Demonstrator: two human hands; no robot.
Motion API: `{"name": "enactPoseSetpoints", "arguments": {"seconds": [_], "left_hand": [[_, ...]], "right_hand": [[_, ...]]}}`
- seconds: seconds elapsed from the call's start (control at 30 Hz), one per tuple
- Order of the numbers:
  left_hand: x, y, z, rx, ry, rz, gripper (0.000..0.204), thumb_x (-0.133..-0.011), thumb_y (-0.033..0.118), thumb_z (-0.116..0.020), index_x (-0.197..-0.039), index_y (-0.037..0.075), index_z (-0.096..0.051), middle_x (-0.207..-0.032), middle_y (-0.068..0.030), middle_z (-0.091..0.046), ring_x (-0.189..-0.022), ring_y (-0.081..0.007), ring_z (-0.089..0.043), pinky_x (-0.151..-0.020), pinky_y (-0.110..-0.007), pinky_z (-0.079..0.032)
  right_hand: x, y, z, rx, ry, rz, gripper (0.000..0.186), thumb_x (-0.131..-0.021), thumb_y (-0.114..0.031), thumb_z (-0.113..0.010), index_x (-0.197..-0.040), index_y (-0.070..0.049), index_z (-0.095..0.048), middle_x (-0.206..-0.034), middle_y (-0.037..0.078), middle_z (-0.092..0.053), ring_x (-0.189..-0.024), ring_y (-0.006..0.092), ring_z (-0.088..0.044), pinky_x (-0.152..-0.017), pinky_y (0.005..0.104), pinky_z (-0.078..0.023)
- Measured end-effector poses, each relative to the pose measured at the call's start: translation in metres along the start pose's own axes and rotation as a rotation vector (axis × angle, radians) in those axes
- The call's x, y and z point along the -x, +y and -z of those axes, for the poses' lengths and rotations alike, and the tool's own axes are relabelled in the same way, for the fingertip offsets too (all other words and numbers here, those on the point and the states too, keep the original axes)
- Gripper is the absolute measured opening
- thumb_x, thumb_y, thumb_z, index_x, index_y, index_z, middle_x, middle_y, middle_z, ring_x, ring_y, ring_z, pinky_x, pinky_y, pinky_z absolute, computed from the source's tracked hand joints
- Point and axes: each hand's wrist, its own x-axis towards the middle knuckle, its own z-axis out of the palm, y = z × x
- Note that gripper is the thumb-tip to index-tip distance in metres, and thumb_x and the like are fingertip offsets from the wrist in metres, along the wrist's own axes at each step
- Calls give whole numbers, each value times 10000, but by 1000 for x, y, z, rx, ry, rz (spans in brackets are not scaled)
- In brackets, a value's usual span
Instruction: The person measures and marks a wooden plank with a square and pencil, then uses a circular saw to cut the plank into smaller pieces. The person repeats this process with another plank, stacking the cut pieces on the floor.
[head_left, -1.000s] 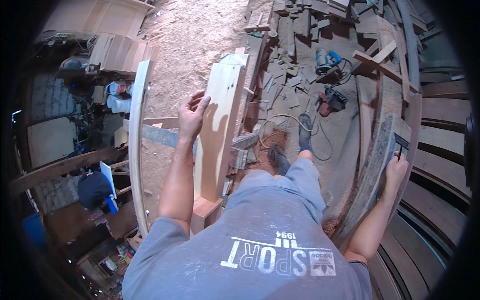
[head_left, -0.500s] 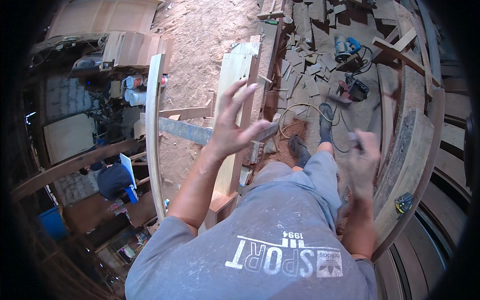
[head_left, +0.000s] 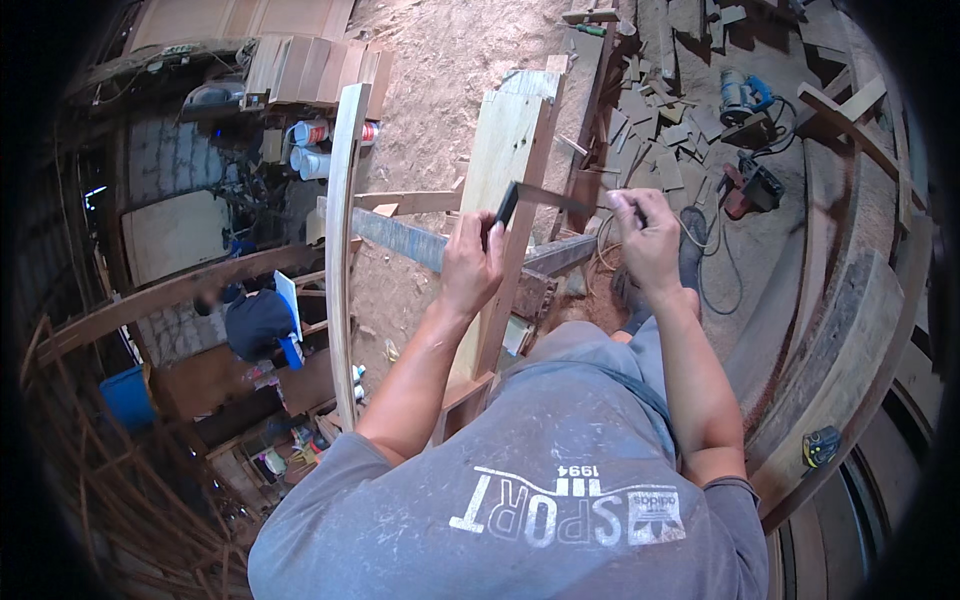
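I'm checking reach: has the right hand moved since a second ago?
Yes: the right hand has moved leftward, away from the weathered beam at far right, toward the left hand.

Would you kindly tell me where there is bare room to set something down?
The sawdust-covered floor between the row of boards and the thick pale beam looks bare. Crowded: the ground right of the beam, with offcuts and power tools.

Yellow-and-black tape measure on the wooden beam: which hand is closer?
Right: the right hand is forward and left of the tape measure; the left hand is farther left.
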Motion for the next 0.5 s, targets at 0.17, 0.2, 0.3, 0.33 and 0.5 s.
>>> {"name": "enactPoseSetpoints", "arguments": {"seconds": [0.17, 0.2, 0.3, 0.33, 0.5], "left_hand": [[0, -13, -37, -115, 85, 68, 202, -1068, 127, -656, -1211, -8, -608, -1021, -250, -674, -918, -430, -707, -804, -514, -563], [2, -14, -43, -151, 109, 51, 209, -1065, 127, -658, -1216, -8, -603, -1024, -253, -674, -918, -433, -706, -802, -513, -563], [4, -8, -54, -169, 171, 22, 229, -1047, 117, -675, -1214, -16, -592, -1015, -244, -645, -902, -455, -678, -797, -529, -550], [4, -6, -56, -170, 183, 34, 229, -1040, 111, -679, -1207, -19, -594, -1006, -236, -632, -889, -458, -669, -788, -534, -546], [-6, 4, -57, -220, 228, -4, 227, -1033, 153, -722, -1156, -10, -621, -973, -223, -627, -863, -446, -656, -770, -532, -534]], "right_hand": [[-10, 28, 4, -13, 122, -218, 321, -1057, -311, -753, -1118, -4, -821, -939, 144, -815, -876, 183, -753, -836, 334, -574], [-11, 33, 4, -23, 127, -238, 335, -1063, -323, -744, -1122, -2, -821, -960, 151, -821, -893, 190, -760, -847, 336, -577], [-13, 30, 8, -154, 60, -350, 518, -1148, -444, -583, -1116, 22, -807, -908, 77, -768, -851, 137, -709, -772, 290, -545], [-15, 23, 10, -202, 26, -417, 566, -1168, -472, -540, -1109, 27, -801, -892, 55, -745, -839, 116, -687, -751, 275, -533], [-22, 9, 7, -403, -91, -559, 756, -1128, -654, -474, -1096, 37, -779, -885, 85, -729, -813, 121, -702, -719, 299, -558]]}}
